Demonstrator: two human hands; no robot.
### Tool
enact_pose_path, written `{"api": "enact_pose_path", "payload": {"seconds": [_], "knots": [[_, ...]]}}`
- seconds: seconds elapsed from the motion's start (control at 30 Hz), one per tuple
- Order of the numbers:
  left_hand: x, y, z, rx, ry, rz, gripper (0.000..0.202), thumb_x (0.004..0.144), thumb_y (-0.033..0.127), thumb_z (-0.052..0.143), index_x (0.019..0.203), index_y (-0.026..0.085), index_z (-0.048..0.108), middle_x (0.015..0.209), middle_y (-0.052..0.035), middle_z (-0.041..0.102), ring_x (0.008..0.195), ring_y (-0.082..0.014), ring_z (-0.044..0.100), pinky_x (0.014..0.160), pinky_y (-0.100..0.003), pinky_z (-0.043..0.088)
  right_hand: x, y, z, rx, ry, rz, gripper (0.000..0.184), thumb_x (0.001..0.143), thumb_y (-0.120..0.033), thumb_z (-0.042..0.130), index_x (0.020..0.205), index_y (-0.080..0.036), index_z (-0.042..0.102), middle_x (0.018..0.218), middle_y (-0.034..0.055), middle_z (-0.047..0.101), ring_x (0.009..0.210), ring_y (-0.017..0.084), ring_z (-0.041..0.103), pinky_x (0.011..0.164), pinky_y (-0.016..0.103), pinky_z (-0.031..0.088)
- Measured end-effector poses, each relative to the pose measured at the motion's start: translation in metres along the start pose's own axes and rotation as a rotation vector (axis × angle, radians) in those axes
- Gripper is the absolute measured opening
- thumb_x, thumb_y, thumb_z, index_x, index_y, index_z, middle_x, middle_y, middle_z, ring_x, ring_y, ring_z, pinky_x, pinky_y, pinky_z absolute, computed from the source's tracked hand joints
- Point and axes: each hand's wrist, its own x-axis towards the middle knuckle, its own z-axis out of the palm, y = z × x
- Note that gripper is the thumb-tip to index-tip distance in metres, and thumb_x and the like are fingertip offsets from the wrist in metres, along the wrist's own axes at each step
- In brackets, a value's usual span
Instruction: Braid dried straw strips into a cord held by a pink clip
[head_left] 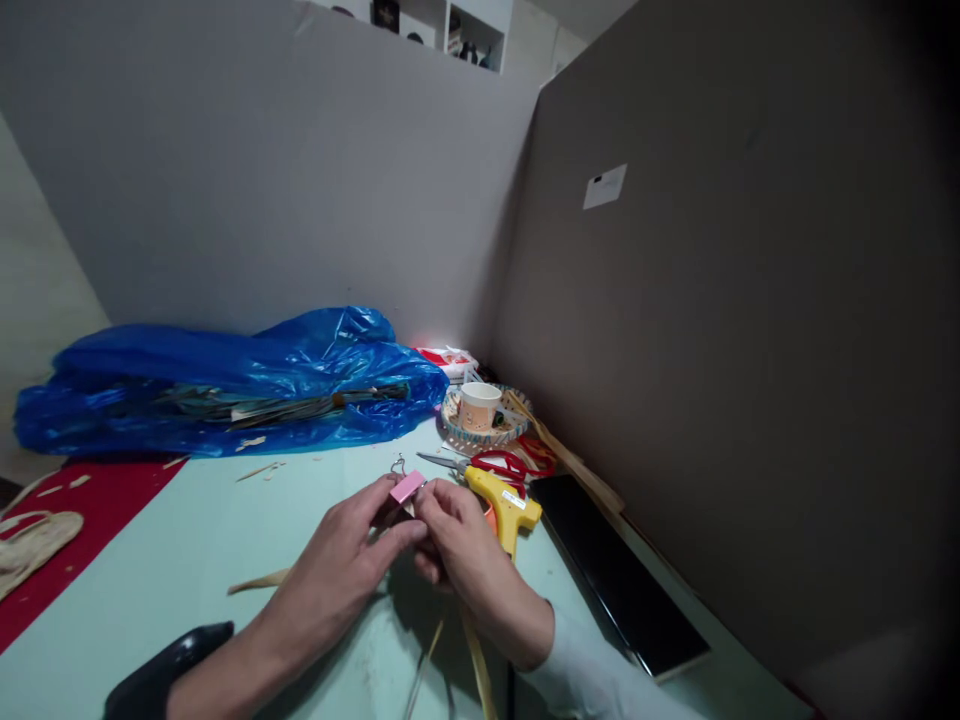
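Observation:
My left hand [341, 570] and my right hand [459, 545] meet over the pale green table [202, 540], fingers pinched together. Between the fingertips sits a small pink binder clip [407, 487] with its wire handle sticking up. Both hands grip around it, and thin straw-coloured strips [476, 670] run out from under my right hand toward me. What the clip clamps is hidden by my fingers. A yellow glue gun [504, 502] lies just right of my right hand.
Red-handled scissors [501, 463] and a woven dish holding a paper cup [480, 406] lie behind the glue gun. A blue plastic bag [225, 385] of strips fills the back left. A black slab [615, 575] lies right, a black object [161, 665] near left. Grey partitions enclose the table.

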Motion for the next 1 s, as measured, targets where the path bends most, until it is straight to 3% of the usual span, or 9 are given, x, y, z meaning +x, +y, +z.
{"api": "enact_pose_path", "payload": {"seconds": [0.07, 0.17, 0.3, 0.4, 0.57, 0.73, 1.0], "knots": [[-0.001, -0.001, 0.004, -0.163, 0.024, -0.064, 0.029, 0.088, 0.043, 0.052, 0.105, 0.021, 0.061, 0.078, 0.0008, 0.062, 0.072, -0.0173, 0.056, 0.065, -0.026, 0.043, 0.000, 0.004, 0.003, -0.059, 0.035, -0.039, 0.024, 0.090, -0.042, 0.045, 0.079, -0.021, 0.044, 0.050, -0.0085, 0.040, 0.038, 0.008, 0.036, 0.040, 0.019, 0.026], [-0.001, -0.008, 0.004, -0.301, 0.064, -0.126, 0.032, 0.085, 0.046, 0.056, 0.104, 0.020, 0.059, 0.075, 0.0032, 0.057, 0.065, -0.0123, 0.049, 0.057, -0.021, 0.039, -0.001, 0.008, 0.006, -0.222, 0.112, -0.128, 0.015, 0.089, -0.033, 0.046, 0.082, -0.020, 0.048, 0.057, -0.0044, 0.048, 0.048, 0.010, 0.043, 0.046, 0.021, 0.030], [0.002, -0.014, 0.006, -0.559, 0.142, -0.292, 0.034, 0.079, 0.050, 0.063, 0.091, 0.019, 0.058, 0.059, 0.0084, 0.047, 0.051, -0.0061, 0.038, 0.046, -0.015, 0.028, -0.010, 0.008, 0.014, -0.373, 0.144, -0.206, 0.016, 0.093, -0.032, 0.040, 0.084, -0.021, 0.046, 0.072, 0.0008, 0.056, 0.061, 0.014, 0.049, 0.054, 0.024, 0.034], [0.005, -0.015, 0.009, -0.699, 0.139, -0.328, 0.039, 0.073, 0.052, 0.069, 0.083, 0.017, 0.055, 0.054, 0.0108, 0.042, 0.043, -0.0021, 0.027, 0.041, -0.013, 0.020, -0.016, 0.005, 0.017, -0.492, 0.199, -0.258, 0.016, 0.095, -0.031, 0.037, 0.086, -0.021, 0.046, 0.078, 0.0021, 0.058, 0.067, 0.016, 0.050, 0.059, 0.026, 0.033], [0.006, -0.014, 0.008, -0.698, 0.104, -0.304, 0.034, 0.070, 0.044, 0.075, 0.079, 0.015, 0.058, 0.053, 0.0104, 0.043, 0.042, -0.0008, 0.024, 0.040, -0.013, 0.018, -0.015, 0.004, 0.012, -0.605, 0.199, -0.273, 0.017, 0.097, -0.031, 0.037, 0.089, -0.021, 0.048, 0.074, 0.0015, 0.059, 0.065, 0.017, 0.051, 0.059, 0.027, 0.031], [0.003, -0.016, 0.004, -0.615, 0.183, -0.333, 0.028, 0.074, 0.040, 0.072, 0.073, 0.014, 0.060, 0.050, 0.0092, 0.045, 0.039, -0.0002, 0.027, 0.039, -0.013, 0.015, -0.012, 0.003, 0.008, -0.731, 0.192, -0.290, 0.020, 0.098, -0.030, 0.035, 0.089, -0.021, 0.050, 0.075, 0.0017, 0.060, 0.066, 0.017, 0.053, 0.062, 0.028, 0.032], [0.005, -0.011, 0.003, -0.569, 0.282, -0.352, 0.035, 0.061, 0.044, 0.079, 0.072, 0.012, 0.069, 0.042, 0.0102, 0.040, 0.039, -0.0013, 0.028, 0.037, -0.012, 0.018, -0.014, -0.006, 0.007, -0.703, 0.217, -0.334, 0.022, 0.097, -0.025, 0.038, 0.077, -0.020, 0.048, 0.068, -0.0017, 0.054, 0.062, 0.013, 0.045, 0.061, 0.027, 0.028]]}}
